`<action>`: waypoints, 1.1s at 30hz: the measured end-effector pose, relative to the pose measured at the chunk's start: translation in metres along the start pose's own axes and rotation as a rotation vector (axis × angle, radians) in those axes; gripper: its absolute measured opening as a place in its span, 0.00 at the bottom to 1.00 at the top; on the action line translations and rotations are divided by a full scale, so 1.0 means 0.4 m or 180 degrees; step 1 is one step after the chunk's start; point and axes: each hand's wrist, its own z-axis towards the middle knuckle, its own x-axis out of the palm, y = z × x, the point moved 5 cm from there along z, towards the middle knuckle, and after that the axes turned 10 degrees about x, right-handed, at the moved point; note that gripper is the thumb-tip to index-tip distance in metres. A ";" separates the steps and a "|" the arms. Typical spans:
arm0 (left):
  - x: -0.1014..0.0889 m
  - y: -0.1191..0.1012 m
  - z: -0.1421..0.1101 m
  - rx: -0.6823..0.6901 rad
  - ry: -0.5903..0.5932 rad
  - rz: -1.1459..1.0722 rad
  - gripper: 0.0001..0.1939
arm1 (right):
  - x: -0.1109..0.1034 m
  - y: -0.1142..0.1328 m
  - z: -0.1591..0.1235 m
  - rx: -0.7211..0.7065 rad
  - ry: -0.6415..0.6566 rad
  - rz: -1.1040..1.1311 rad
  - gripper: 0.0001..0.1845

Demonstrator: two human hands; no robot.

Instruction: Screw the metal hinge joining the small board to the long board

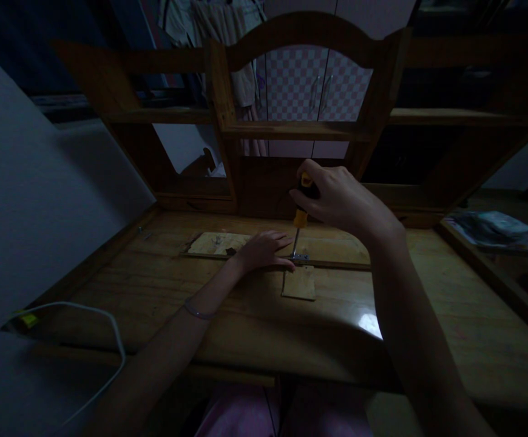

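Note:
My right hand (332, 191) is wrapped around the black and yellow handle of a screwdriver (300, 218). The screwdriver stands nearly upright, its metal shaft reaching down to a small metal hinge (301, 257) at the near edge of a long wooden board (337, 249). Whether the tip sits in a screw is too small to tell. Flat on that board rests my left hand (266, 249), fingers stretched and thumb beside the hinge. Just below the hinge lies a small square wooden piece (299, 285). Some small pieces (218, 240) lie on the board's left part.
A wooden desk (164, 315) carries all this, with a shelf unit (223, 109) rising behind. A white cable (116, 331) loops at the left, near a yellow object (28, 318). Tiny metal parts (141, 230) lie at the back left. Plastic-wrapped items (500, 227) are at the right.

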 end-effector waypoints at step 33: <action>-0.008 -0.005 0.003 0.0002 0.0033 0.0039 0.42 | -0.007 0.008 -0.004 -0.0064 -0.0071 0.0127 0.21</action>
